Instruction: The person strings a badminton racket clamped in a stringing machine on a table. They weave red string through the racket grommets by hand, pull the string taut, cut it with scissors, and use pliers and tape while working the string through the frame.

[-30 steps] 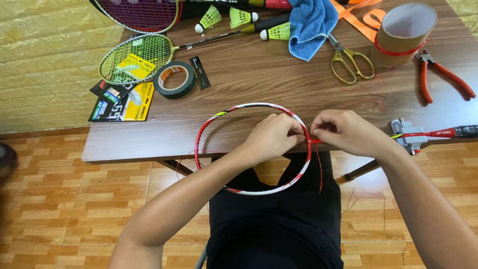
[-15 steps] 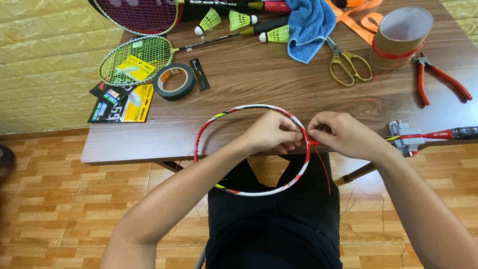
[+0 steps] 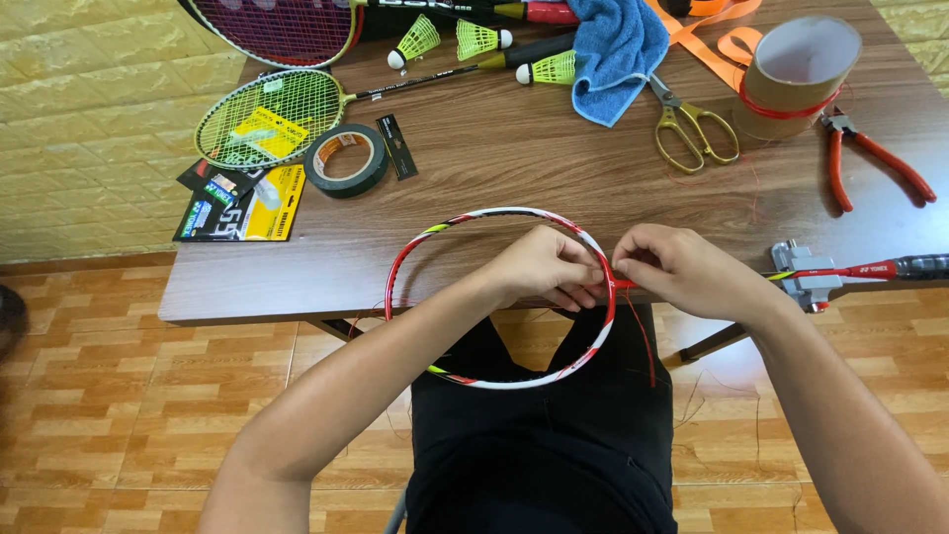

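Left hand: my left hand (image 3: pixel 542 267) is curled shut, fingers pinching the red-and-white racket frame (image 3: pixel 435 232) from inside the hoop, near its throat.
Right hand: my right hand (image 3: pixel 680 269) is closed too, fingertips nipping the red string (image 3: pixel 643 336) just beside the left hand, at the frame's outer edge.
Racket frame: I see it unstrung, half on the counter (image 3: pixel 554 158), half over my lap.
String: loose ends hang below the frame.
Nearby: gold scissors (image 3: pixel 692 129), red pliers (image 3: pixel 875 158), tape roll (image 3: pixel 346 158), well apart from my hands.

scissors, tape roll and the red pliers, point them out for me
scissors (image 3: pixel 695 126), head view, on the gold handle loops
tape roll (image 3: pixel 347 159), head view, on its dark outer band
red pliers (image 3: pixel 883 158), head view, on one red handle
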